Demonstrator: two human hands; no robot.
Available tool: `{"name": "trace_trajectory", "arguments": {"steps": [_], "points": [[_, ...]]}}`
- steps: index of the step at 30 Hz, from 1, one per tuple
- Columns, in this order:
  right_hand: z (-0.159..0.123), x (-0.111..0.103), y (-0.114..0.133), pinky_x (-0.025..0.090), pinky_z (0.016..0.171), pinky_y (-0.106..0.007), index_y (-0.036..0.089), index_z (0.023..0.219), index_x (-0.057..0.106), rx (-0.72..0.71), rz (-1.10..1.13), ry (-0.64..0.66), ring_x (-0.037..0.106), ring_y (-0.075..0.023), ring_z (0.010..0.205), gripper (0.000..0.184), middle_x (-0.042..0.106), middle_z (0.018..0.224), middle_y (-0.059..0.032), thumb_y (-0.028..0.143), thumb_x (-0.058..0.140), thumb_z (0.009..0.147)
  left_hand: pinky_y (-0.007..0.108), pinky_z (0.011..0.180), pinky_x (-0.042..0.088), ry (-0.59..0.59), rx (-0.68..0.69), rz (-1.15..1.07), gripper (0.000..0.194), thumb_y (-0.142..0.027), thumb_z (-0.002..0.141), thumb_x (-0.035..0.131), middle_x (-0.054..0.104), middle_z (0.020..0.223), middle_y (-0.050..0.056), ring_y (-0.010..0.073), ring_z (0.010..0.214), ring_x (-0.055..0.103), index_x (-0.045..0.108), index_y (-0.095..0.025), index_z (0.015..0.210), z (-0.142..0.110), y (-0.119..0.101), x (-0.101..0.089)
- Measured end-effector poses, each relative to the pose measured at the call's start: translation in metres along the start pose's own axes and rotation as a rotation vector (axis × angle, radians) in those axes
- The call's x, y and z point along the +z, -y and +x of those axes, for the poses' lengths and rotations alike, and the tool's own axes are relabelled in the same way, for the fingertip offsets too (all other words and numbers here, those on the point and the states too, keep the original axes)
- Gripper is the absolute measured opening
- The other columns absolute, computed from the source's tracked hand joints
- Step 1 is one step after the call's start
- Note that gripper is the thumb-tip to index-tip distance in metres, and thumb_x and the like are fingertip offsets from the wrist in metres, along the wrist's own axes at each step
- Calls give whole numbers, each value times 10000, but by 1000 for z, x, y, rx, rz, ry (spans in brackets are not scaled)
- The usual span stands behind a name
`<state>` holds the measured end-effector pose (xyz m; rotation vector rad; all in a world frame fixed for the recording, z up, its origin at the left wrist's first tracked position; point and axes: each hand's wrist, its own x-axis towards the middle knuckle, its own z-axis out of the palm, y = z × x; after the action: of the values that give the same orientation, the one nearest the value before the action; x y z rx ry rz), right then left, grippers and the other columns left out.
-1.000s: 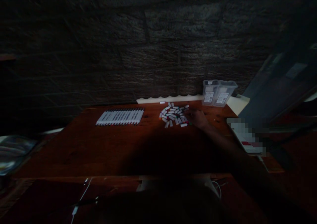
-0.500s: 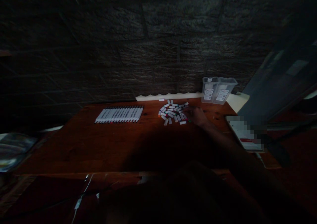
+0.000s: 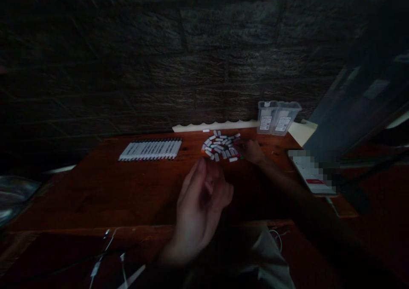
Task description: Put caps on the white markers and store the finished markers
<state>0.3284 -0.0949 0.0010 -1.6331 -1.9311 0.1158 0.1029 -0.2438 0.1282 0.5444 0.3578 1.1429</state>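
Observation:
My left hand (image 3: 202,203) is raised over the front of the wooden table, closer to the camera. Its fingers curl in toward the thumb; whether anything sits inside them is hidden. Further back, my right hand (image 3: 252,151) reaches to the right side of a loose pile of short white marker caps (image 3: 217,144), some with coloured ends. Its fingers are pressed together at the caps, and what they grip is too dark to make out. Left of the pile, several white markers (image 3: 151,149) with dark ends lie side by side in a neat row.
Two clear plastic containers (image 3: 278,120) with labels stand at the back right, beside yellowish paper (image 3: 303,132). A wavy-edged pale strip (image 3: 214,126) lies along the brick wall. A white device (image 3: 306,169), partly pixelated, rests at the table's right edge. White cables (image 3: 99,261) hang below the front edge.
My left hand has risen from the dark lower area into view above the table's front. My right hand stays at the pile's right side. The view has shifted slightly.

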Motion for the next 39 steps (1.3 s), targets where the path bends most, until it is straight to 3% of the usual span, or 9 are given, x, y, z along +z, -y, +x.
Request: {"name": "trace_trajectory", "arguments": {"steps": [4,14,18,21,24,26,29,33,39], "points": [[0,0,-1,524,784,-274,246,947,747,-4,10,2,701,-184,841,172,754,964,-23,234,599,863,147,408,308,-26,-52,-68,152,-268,905,573,486,635,-63,-1,393,204,665,-149,921,20,-2,-10],[-1,0,-1,528,813,-283,235,958,744,-1,24,-3,704,-191,880,178,749,1001,-30,239,591,868,142,394,283,-41,-56,-25,182,-295,875,603,498,698,-44,-2,416,184,695,-150,936,21,0,-14],[-1,1,-2,531,801,-283,252,956,745,-10,29,-3,705,-188,866,184,753,991,-22,233,586,867,154,399,276,-44,-31,78,185,-330,847,634,516,717,-32,-5,418,229,683,-158,893,22,2,-13],[-1,1,-2,530,772,-272,248,949,744,-14,33,7,706,-180,830,184,756,962,-22,235,577,872,157,399,243,15,45,248,189,-352,805,680,557,737,-27,-2,423,275,646,-168,833,42,1,-21],[-1,0,0,529,764,-267,245,950,738,-2,29,25,706,-172,812,182,757,953,-18,243,571,878,157,437,273,34,225,582,208,-296,709,772,603,749,-30,21,485,391,625,-173,789,87,-1,-47],[-1,0,0,529,777,-269,243,954,734,1,21,28,704,-172,825,180,754,970,-20,244,570,879,182,514,362,21,364,872,248,-317,652,808,624,713,-17,65,567,494,638,-158,737,122,-4,-74],[-1,1,-1,530,785,-276,239,954,730,-1,24,15,701,-175,839,172,750,985,-25,241,578,875,222,538,381,-9,493,1182,254,-392,678,772,662,680,6,99,563,506,689,-155,720,160,-9,-120],[0,4,-2,531,783,-288,247,950,725,-12,36,6,692,-172,813,160,745,977,-17,262,587,870,238,587,412,40,556,1394,239,-416,733,727,709,727,21,120,596,553,733,-178,752,172,-15,-165],[0,7,0,519,810,-284,243,952,718,-77,33,13,677,-178,877,167,736,974,-25,299,586,868,231,580,410,41,599,1475,264,-432,778,683,716,740,24,124,597,564,745,-176,797,173,-16,-179]]}}
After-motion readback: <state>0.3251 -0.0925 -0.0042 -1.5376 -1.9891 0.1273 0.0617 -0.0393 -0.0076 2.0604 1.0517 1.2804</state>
